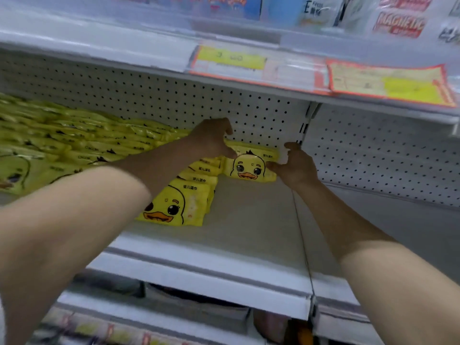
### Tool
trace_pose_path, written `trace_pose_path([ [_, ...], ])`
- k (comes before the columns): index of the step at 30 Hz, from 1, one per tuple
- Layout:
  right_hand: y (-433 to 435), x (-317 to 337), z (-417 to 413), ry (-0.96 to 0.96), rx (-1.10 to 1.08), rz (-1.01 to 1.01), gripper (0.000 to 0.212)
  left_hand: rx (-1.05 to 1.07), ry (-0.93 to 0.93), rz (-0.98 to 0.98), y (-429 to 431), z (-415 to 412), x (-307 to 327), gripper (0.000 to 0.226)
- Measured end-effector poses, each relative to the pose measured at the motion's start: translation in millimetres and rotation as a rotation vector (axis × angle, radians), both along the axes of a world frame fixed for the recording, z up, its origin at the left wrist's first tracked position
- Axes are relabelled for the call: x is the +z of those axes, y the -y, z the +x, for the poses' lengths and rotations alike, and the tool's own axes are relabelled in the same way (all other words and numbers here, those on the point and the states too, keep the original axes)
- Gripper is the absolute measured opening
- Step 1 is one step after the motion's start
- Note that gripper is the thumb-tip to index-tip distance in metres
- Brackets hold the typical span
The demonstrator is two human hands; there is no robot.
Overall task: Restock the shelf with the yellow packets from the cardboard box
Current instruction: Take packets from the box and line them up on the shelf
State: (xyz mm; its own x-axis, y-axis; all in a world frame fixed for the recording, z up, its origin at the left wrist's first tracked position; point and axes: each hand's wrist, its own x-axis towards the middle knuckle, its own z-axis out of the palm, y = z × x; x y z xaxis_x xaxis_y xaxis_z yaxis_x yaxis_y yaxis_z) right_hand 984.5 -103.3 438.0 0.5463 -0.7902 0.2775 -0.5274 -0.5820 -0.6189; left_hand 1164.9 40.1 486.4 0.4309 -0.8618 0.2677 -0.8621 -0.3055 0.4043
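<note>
A yellow packet (250, 166) with a duck face stands upright at the back of the white shelf (244, 232), against the pegboard. My left hand (211, 139) arches over its upper left corner, thumb on the front and fingers curled above the top edge. My right hand (297, 166) grips its right end, thumb on the front and fingers behind. To its left a row of the same packets (178, 204) runs toward the shelf front. Further left lie many more yellow packets (62, 145) in stacks. The cardboard box is out of view.
A perforated back panel (161, 95) closes the shelf behind. The upper shelf edge carries yellow and orange price labels (229, 59), with other goods above. An upright post (305, 130) divides this bay from the bay on the right. Lower shelves hold blurred goods (194, 300).
</note>
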Motion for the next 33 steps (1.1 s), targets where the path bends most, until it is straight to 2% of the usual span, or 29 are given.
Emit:
trace_pose_path([
  [9,-93.8,30.7,31.6,0.006,0.213,-0.066,0.079,0.162,-0.125,-0.091,-123.3,-2.1,13.9,0.058],
  [14,-177.2,51.8,58.9,-0.05,0.302,-0.165,0.075,0.261,-0.124,-0.089,-206.5,10.9,16.6,0.064],
  [23,-412.9,53.4,138.7,-0.173,0.486,-0.237,0.079,0.437,-0.078,0.035,-443.2,77.9,-10.3,0.079],
  [33,-649.7,1.2,237.8,-0.274,0.813,-0.183,0.077,0.701,-0.102,0.156,-704.8,137.2,-65.4,0.081],
])
